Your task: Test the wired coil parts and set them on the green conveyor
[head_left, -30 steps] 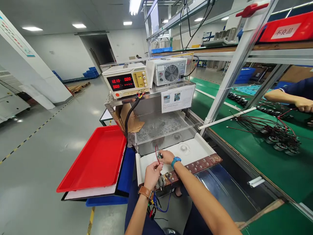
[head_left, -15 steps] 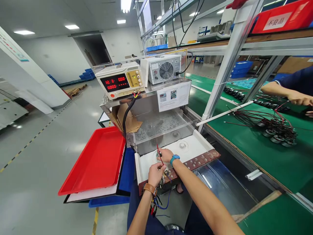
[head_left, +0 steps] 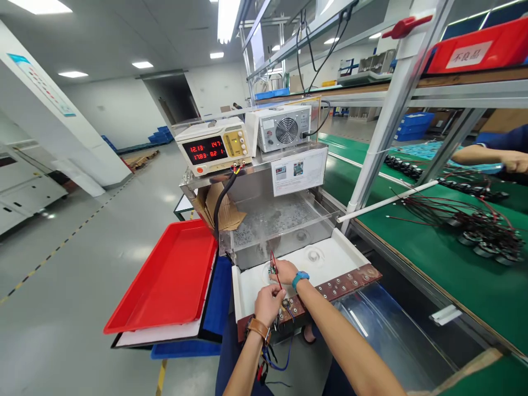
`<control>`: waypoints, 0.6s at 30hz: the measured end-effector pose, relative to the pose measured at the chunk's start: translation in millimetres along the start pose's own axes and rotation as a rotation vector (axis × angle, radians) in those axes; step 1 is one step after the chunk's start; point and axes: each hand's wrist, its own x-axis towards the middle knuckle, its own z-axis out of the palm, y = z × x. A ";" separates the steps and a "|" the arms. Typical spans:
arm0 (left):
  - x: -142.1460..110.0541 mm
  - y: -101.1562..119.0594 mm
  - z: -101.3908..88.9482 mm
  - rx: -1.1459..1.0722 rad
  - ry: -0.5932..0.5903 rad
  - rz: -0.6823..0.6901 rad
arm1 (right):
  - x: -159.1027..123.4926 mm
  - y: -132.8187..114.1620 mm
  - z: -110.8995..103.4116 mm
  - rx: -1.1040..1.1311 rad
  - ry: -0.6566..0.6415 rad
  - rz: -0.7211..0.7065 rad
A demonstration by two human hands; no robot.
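Observation:
My left hand (head_left: 269, 304), with a brown strap at the wrist, pinches the end of a red and black wire (head_left: 277, 275) at the brown terminal strip (head_left: 330, 287). Just beyond it, my right hand (head_left: 285, 271), wearing a blue wristband, closes around a small part with a green circuit board (head_left: 272, 270); the fingers hide most of it. That part is over the white tray (head_left: 247, 297), by its left round fitting. The wire loops up from the part and down to my left fingers. Blue and black leads (head_left: 284, 363) hang below the strip.
A power supply (head_left: 206, 151) with a lit red display stands on the metal shelf, beside a grey fan unit (head_left: 284, 129). A red tray (head_left: 165, 275) lies at left. Wired motors (head_left: 487, 236) sit on the green bench at right, near a co-worker's hand (head_left: 513, 159).
The power supply's display has gone from zeros in its current and power fields to non-zero readings. My hands stay close together at the strip; the whole view has shifted slightly.

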 end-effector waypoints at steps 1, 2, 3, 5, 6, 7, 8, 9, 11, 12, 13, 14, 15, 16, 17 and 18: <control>-0.6 0.6 -0.1 0.004 0.006 -0.002 | -0.4 -0.5 -0.3 0.001 0.003 -0.003; -1.3 1.2 -0.2 0.008 0.013 -0.004 | -0.8 -1.1 -0.4 0.001 0.005 -0.005; -2.0 1.8 -0.3 0.010 0.019 -0.005 | -1.1 -1.5 -0.4 0.003 0.008 -0.007; -3.2 3.0 -0.5 0.013 0.030 -0.004 | -1.1 -2.1 0.5 0.010 0.017 -0.009; -3.8 3.5 -0.5 0.013 0.035 -0.003 | -0.8 -2.1 1.4 0.016 0.022 -0.011; -4.2 4.0 -0.5 0.013 0.039 -0.003 | -0.4 -2.0 2.3 0.022 0.028 -0.012; -4.5 4.3 -0.5 0.011 0.043 -0.005 | 0.2 -1.8 3.3 0.029 0.035 -0.014; -4.7 4.5 -0.5 0.009 0.045 -0.007 | 0.7 -1.6 4.3 0.035 0.042 -0.019; -5.0 4.5 -0.3 0.007 0.049 -0.015 | 1.6 -1.1 5.9 0.041 0.052 -0.026; -5.0 4.3 -0.1 0.010 0.050 -0.019 | 1.9 -1.0 6.4 0.042 0.053 -0.028; -4.9 4.1 0.1 0.016 0.051 -0.021 | 2.0 -0.9 6.7 0.040 0.052 -0.029; -4.8 3.8 0.3 0.024 0.051 -0.023 | 2.0 -0.9 6.8 0.038 0.051 -0.029; -4.8 3.5 0.4 0.033 0.051 -0.025 | 2.0 -0.9 6.8 0.035 0.051 -0.027; -4.7 3.3 0.6 0.040 0.052 -0.025 | 1.8 -1.1 6.6 0.031 0.050 -0.022; -4.8 3.1 0.6 0.042 0.053 -0.024 | 1.6 -1.4 6.2 0.028 0.049 -0.017; -4.8 3.1 0.6 0.042 0.054 -0.021 | 1.4 -1.8 5.7 0.026 0.049 -0.012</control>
